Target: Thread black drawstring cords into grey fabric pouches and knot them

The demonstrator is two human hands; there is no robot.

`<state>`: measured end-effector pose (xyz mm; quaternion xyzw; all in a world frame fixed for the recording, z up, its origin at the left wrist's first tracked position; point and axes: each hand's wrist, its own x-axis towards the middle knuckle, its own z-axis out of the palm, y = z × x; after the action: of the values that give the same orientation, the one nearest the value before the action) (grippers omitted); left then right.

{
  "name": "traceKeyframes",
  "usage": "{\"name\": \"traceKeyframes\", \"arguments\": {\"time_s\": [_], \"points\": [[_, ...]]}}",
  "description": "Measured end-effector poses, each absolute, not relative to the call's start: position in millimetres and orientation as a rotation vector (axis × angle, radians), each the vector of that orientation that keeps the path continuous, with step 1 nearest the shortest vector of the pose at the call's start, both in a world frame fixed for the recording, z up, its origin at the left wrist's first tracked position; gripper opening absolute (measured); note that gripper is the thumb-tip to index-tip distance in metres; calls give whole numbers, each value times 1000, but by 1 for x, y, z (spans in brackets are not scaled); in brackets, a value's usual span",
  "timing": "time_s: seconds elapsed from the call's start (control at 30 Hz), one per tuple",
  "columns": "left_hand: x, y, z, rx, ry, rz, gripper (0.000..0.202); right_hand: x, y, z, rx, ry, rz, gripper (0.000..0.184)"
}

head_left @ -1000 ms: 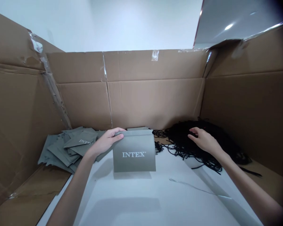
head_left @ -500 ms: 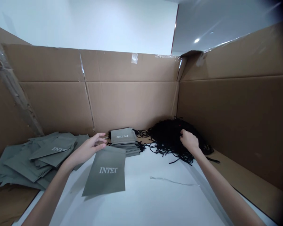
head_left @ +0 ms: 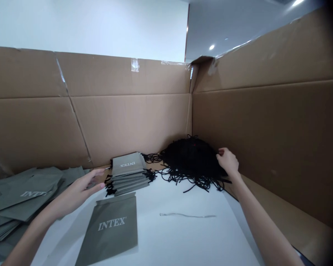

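Note:
My left hand hovers with fingers apart between a heap of grey fabric bags and a neat stack of grey bags with black cord ends. A thin pale strip shows by its fingertips; whether they touch is unclear. Below lies a single flat grey bag, printed INTEX, without visible cords. At the right edge of a black cord pile, my right hand has its fingers curled together; what they grip, if anything, is hidden. A thin silvery wire rests on the white surface.
Tall cardboard walls enclose the work surface at the back and right. Loose cord ends trail from the pile onto the white surface. Cardboard also lies along the right side.
The view has turned right. My right hand has shifted from the middle of the cord pile to its right edge. The left hand has drawn back from the single bag's top edge.

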<state>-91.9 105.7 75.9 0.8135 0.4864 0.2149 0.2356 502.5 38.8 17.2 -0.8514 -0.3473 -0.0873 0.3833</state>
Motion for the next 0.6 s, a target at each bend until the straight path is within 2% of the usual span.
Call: {"name": "traceKeyframes", "arguments": {"time_s": [0.07, 0.3, 0.43, 0.6], "points": [[-89, 109, 71, 2231, 1311, 588, 69, 511, 34, 10, -2239, -928, -119, 19], [-81, 116, 56, 2233, 1255, 537, 64, 512, 28, 2, -2194, -972, -88, 18], [-82, 115, 55, 2237, 1244, 521, 62, 505, 21, 15, -1987, -833, -213, 14], [-87, 116, 57, 2244, 1251, 541, 65, 489, 20, 46, -1558, -684, -341, 22]]}}
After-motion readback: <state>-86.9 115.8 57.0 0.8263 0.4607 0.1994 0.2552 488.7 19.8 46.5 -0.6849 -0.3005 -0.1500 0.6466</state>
